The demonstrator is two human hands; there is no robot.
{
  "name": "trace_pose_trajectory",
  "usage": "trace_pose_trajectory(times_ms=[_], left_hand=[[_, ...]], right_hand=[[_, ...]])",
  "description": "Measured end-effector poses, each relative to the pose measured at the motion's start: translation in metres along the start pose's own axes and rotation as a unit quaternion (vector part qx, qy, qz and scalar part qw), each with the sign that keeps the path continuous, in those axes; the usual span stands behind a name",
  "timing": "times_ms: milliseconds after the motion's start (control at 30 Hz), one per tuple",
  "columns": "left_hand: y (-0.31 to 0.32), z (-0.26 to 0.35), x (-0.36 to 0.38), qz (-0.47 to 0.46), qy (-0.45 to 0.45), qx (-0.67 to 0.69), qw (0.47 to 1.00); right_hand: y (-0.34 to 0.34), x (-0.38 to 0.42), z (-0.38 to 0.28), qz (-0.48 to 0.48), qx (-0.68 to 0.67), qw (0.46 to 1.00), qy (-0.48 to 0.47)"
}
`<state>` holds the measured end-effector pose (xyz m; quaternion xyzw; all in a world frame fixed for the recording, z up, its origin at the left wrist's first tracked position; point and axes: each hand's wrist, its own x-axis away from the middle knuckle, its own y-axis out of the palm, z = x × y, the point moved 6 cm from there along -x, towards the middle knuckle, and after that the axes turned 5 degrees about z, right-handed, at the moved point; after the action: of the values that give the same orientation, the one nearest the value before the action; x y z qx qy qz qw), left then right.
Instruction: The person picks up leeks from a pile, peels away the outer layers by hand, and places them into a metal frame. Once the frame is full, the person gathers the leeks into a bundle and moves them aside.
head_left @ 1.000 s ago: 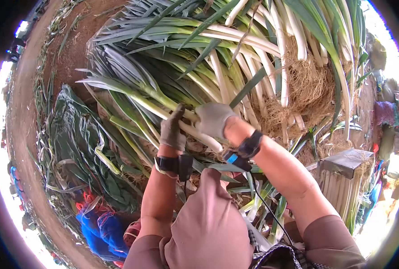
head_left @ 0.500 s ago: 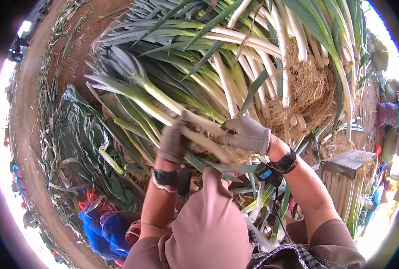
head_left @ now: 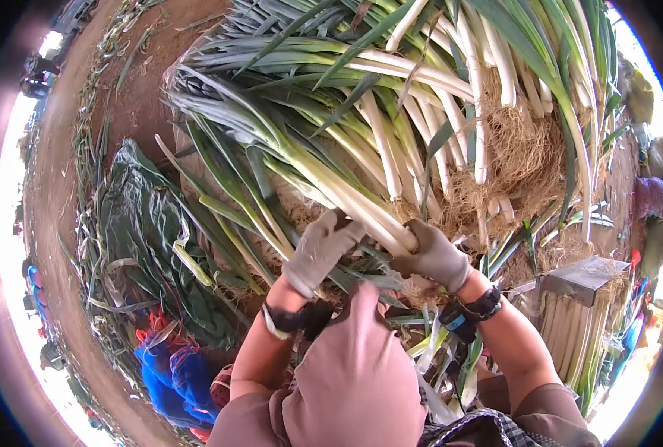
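Observation:
A small bunch of leeks (head_left: 324, 175) slants across the middle of the head view, dark leaves up and left, white stalks down toward me. My right hand (head_left: 437, 257), in a grey glove, is closed around the lower white ends. Against the underside of the same stalks, my gloved left hand (head_left: 320, 253) has its fingers curled; the fingertips are partly hidden. Just beyond lies a big pile of leeks (head_left: 380, 141) with roots attached. A few loose leeks (head_left: 260, 227) rest on the ground left of my left hand.
A dark green plastic sheet (head_left: 141, 223) and blue netting (head_left: 171, 372) lie at the left. A metal-topped block (head_left: 585, 279) stands at the right, near shaggy roots (head_left: 521, 156). Leaf scraps border the bare dirt (head_left: 141, 89).
The bunch has swung down against the pile, its two stalks drawn together. My left hand has shifted right along its underside; my right hand has moved slightly right and down.

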<state>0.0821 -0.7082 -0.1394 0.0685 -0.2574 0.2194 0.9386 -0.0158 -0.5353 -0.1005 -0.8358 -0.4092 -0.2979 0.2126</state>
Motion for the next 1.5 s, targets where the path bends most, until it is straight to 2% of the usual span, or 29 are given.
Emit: trace_pose_trajectory(times_ms=[33, 67, 100, 133, 167, 200, 233, 267, 300, 333, 400, 467, 533, 600, 667, 733, 767, 833, 900, 933, 967, 1067, 1100, 1167, 1300, 1333, 1400, 1500], left_hand=[[-0.006, 0.026, 0.015, 0.059, 0.081, -0.121, 0.988], [-0.008, 0.047, 0.027, 0.118, 0.161, -0.239, 0.95], [-0.011, 0.055, 0.032, 0.186, 0.18, -0.247, 0.934], [0.001, 0.075, 0.035, 0.169, 0.31, -0.369, 0.86], [0.016, 0.09, 0.037, 0.145, 0.426, -0.476, 0.755], [0.033, 0.097, 0.04, 0.115, 0.525, -0.566, 0.624], [0.047, 0.09, 0.029, 0.025, 0.535, -0.575, 0.618], [0.051, 0.065, 0.015, -0.034, 0.515, -0.568, 0.641], [0.057, 0.057, 0.011, -0.076, 0.482, -0.598, 0.635], [0.062, 0.05, 0.01, -0.117, 0.449, -0.626, 0.627], [0.061, 0.046, 0.016, -0.081, 0.51, -0.599, 0.612], [0.045, 0.04, 0.012, -0.052, 0.514, -0.59, 0.621], [0.014, 0.051, 0.003, 0.026, 0.515, -0.572, 0.638], [-0.009, 0.095, 0.006, 0.055, 0.472, -0.573, 0.668], [-0.023, 0.147, 0.019, 0.107, 0.533, -0.494, 0.679], [-0.037, 0.208, 0.032, 0.179, 0.516, -0.39, 0.741], [-0.033, 0.245, 0.057, 0.199, 0.574, -0.343, 0.716], [-0.055, 0.304, 0.084, 0.25, 0.572, -0.292, 0.724], [-0.057, 0.369, 0.135, 0.296, 0.547, -0.259, 0.739], [-0.043, 0.403, 0.176, 0.288, 0.516, -0.185, 0.785], [-0.03, 0.427, 0.209, 0.251, 0.539, -0.143, 0.791], [0.001, 0.466, 0.288, 0.129, 0.558, -0.066, 0.817], [0.012, 0.47, 0.309, 0.084, 0.559, -0.045, 0.824], [0.038, 0.469, 0.344, -0.012, 0.555, -0.007, 0.832], [0.09, 0.443, 0.379, -0.08, 0.532, 0.016, 0.843], [0.106, 0.437, 0.385, -0.11, 0.525, 0.017, 0.844], [0.134, 0.423, 0.39, -0.17, 0.508, 0.022, 0.844], [0.178, 0.406, 0.397, -0.233, 0.473, 0.04, 0.849]], right_hand=[[-0.007, 0.003, -0.003, 0.005, 0.032, 0.999, -0.027], [-0.013, 0.007, -0.006, 0.01, 0.064, 0.996, -0.055], [-0.017, 0.011, -0.011, 0.015, 0.095, 0.992, -0.083], [-0.018, 0.017, -0.017, 0.019, 0.126, 0.986, -0.109], [-0.012, 0.024, -0.018, 0.026, 0.146, 0.983, -0.105], [-0.002, 0.033, -0.022, 0.033, 0.197, 0.965, -0.17], [0.004, 0.044, -0.022, 0.038, 0.214, 0.962, -0.167], [0.006, 0.053, -0.024, 0.044, 0.231, 0.958, -0.166], [0.0, 0.055, -0.018, 0.017, 0.25, 0.953, -0.168], [-0.007, 0.06, -0.004, -0.033, 0.206, 0.969, -0.129], [-0.02, 0.079, 0.026, -0.133, 0.11, 0.984, -0.053], [-0.044, 0.111, 0.063, -0.161, 0.275, 0.948, 0.0], [-0.08, 0.15, 0.088, -0.084, 0.352, 0.931, 0.048], [-0.108, 0.201, 0.088, -0.032, 0.306, 0.949, 0.073], [-0.123, 0.248, 0.059, 0.058, 0.36, 0.93, 0.036], [-0.132, 0.286, 0.04, 0.149, 0.408, 0.901, -0.017], [-0.135, 0.301, 0.034, 0.191, 0.43, 0.881, -0.049], [-0.132, 0.326, 0.016, 0.263, 0.428, 0.858, -0.112], [-0.124, 0.343, -0.007, 0.287, 0.442, 0.832, -0.174], [-0.12, 0.352, -0.018, 0.299, 0.449, 0.817, -0.204], [-0.114, 0.361, -0.028, 0.317, 0.456, 0.789, -0.262], [-0.1, 0.389, -0.057, 0.303, 0.411, 0.805, -0.301], [-0.097, 0.398, -0.063, 0.306, 0.387, 0.798, -0.346], [-0.093, 0.413, -0.077, 0.315, 0.355, 0.785, -0.398], [-0.09, 0.431, -0.089, 0.34, 0.271, 0.744, -0.508], [-0.088, 0.433, -0.09, 0.329, 0.246, 0.761, -0.503], [-0.084, 0.432, -0.088, 0.338, 0.218, 0.733, -0.549], [-0.071, 0.43, -0.089, 0.282, 0.177, 0.751, -0.57]])
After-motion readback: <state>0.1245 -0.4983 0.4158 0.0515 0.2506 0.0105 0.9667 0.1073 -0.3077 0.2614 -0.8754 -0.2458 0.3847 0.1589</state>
